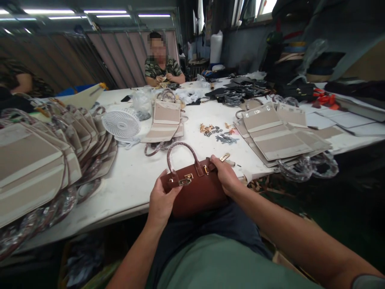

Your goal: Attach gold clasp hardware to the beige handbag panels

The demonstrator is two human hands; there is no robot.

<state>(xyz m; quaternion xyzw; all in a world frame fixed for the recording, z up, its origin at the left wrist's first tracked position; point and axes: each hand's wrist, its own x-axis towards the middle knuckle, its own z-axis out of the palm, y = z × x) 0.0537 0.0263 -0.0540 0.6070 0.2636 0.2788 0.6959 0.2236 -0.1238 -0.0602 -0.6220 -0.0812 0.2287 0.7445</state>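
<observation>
My left hand [161, 198] and right hand [225, 176] are both gripping the small brown leather handbag [197, 194], steadying it on my lap.

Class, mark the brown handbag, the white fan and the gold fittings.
brown handbag [198, 196], head view, front panel.
white fan [121, 124], head view, grille centre.
gold fittings [207, 128], head view, pile middle.

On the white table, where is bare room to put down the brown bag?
The widest bare patch lies between the fan, the brown bag and the row of beige bags. A smaller one lies between the metal fittings and the near edge. The beige panels on the right and the far end are crowded.
</observation>
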